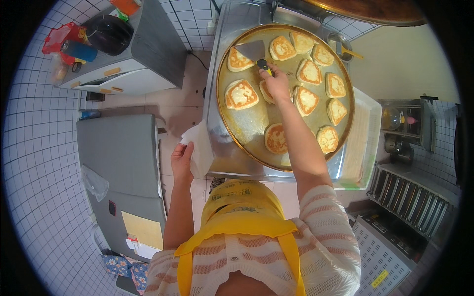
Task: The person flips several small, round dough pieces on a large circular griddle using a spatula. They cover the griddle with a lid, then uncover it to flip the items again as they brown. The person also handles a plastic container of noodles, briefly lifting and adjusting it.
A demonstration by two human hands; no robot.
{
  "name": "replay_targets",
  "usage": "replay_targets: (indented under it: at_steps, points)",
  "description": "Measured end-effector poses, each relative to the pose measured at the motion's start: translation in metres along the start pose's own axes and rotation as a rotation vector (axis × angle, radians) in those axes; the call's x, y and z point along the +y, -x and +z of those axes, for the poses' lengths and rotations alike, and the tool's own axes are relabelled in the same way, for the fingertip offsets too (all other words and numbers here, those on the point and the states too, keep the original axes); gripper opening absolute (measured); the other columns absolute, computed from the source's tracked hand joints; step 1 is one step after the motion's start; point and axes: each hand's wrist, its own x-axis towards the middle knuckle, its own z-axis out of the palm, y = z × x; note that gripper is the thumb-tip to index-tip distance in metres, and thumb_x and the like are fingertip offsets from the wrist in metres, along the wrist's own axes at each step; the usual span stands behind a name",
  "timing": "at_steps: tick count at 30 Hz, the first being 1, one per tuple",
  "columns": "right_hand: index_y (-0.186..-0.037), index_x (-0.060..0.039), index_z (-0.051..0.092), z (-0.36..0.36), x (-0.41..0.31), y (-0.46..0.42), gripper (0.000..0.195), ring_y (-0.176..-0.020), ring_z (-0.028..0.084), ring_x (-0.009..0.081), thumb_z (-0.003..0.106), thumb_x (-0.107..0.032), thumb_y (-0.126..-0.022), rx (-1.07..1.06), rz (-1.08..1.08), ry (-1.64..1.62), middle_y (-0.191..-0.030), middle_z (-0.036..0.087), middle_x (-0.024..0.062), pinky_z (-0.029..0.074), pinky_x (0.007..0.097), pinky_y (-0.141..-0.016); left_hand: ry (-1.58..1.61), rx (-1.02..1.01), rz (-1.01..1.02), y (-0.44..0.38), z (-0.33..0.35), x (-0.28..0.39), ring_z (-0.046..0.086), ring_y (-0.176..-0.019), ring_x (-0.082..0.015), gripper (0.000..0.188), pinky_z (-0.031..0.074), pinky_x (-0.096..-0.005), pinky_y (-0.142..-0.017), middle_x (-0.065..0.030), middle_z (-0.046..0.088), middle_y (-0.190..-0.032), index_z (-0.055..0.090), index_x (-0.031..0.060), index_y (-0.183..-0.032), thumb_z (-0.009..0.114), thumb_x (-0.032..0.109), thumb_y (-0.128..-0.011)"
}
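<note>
A large round griddle pan (246, 127) bears several browned flatbreads, some more golden than others. My right hand (276, 79) reaches over it, closed around the black-and-yellow handle of a metal scraper (252, 50). The scraper's wide blade overlaps a flatbread (239, 63) at the upper left; whether it touches the bread is unclear. Below that bread lies another flatbread (241, 95). My forearm partly covers a browner round one (276, 138). Off the pan's left side, my left hand (182, 157) pinches a white paper bag or sheet (202, 148) by its edge.
A steel counter (237, 171) carries the pan. Right of it stands a pale plastic crate (364, 148); a bowl with a yellow-handled brush (342, 48) sits behind. At left are a grey-topped table (118, 148) and a cabinet (155, 40). A round metal lid (370, 11) hangs above.
</note>
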Motion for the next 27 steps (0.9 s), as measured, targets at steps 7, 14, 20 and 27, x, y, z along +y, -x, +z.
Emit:
replay_targets:
  at_steps: [7,14,20,27]
  points:
    - [-0.111,-0.0008,0.056,-0.025,-0.024,0.028,0.039,-0.078,0.055,0.0129,0.064,-0.019,-0.078,-0.048,0.146,-0.338,-0.089,0.061,0.0051,0.043,0.0249,-0.072,-0.017,-0.027,0.029,-0.002,0.000,0.002,0.054,-0.082,-0.0082,0.014,0.042,-0.0218,-0.076,-0.0020,0.061,-0.091,0.059,0.0030,-0.097,0.058,0.009,-0.084]
    - [-0.119,-0.0065,0.052,-0.061,-0.039,0.131,0.042,-0.091,0.055,0.0136,0.062,-0.014,-0.079,-0.342,-0.202,-0.176,-0.102,0.061,0.0055,0.042,0.0241,-0.081,0.098,-0.097,0.154,-0.015,0.039,0.034,0.054,-0.083,-0.0080,0.014,0.042,-0.0227,-0.074,-0.0013,0.060,-0.091,0.056,0.0028,-0.098,0.055,0.011,-0.087]
    - [-0.118,-0.0045,0.052,-0.065,-0.043,0.173,0.042,-0.087,0.055,0.0127,0.062,-0.008,-0.077,-0.506,-0.262,-0.094,-0.100,0.060,0.0093,0.043,0.0237,-0.077,-0.157,-0.130,0.234,-0.020,0.060,0.044,0.052,-0.077,-0.0074,0.016,0.041,-0.0216,-0.069,-0.0002,0.059,-0.085,0.056,0.0027,-0.098,0.059,0.010,-0.084]
    - [-0.121,-0.0050,0.051,-0.074,-0.038,0.151,0.046,-0.094,0.056,0.0164,0.062,-0.009,-0.076,-0.485,-0.228,-0.081,-0.108,0.060,0.0090,0.042,0.0279,-0.085,-0.319,0.015,0.348,-0.031,0.045,0.034,0.049,-0.070,-0.0053,0.011,0.039,-0.0191,-0.065,0.0019,0.056,-0.076,0.056,0.0031,-0.092,0.060,0.006,-0.082]
